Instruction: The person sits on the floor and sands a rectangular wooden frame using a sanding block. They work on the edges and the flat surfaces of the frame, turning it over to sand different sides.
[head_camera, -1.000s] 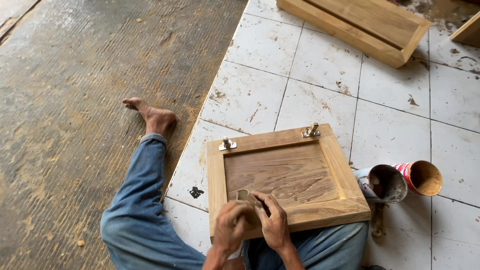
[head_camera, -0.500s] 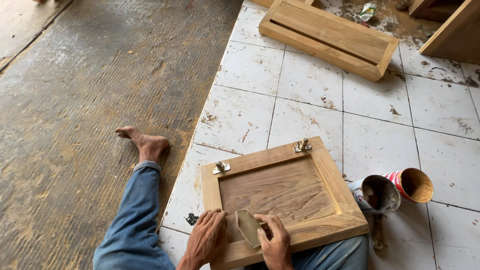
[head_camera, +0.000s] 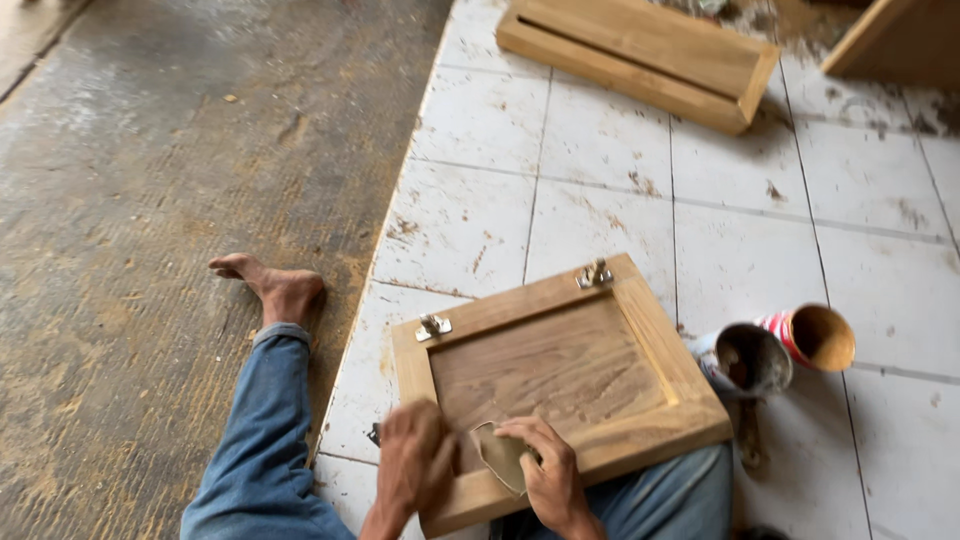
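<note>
The right hand (head_camera: 548, 475) pinches a scrap of sandpaper (head_camera: 498, 455) against the wooden cabinet door (head_camera: 560, 370) on the lap; the left hand (head_camera: 412, 460) rests on its frame, fingers blurred, spread unclear; two tins (head_camera: 785, 350) lie nearby.

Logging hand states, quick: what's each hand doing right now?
Left hand: blurred, resting on the wooden door, holding nothing.
Right hand: closed on the sandpaper.
</note>
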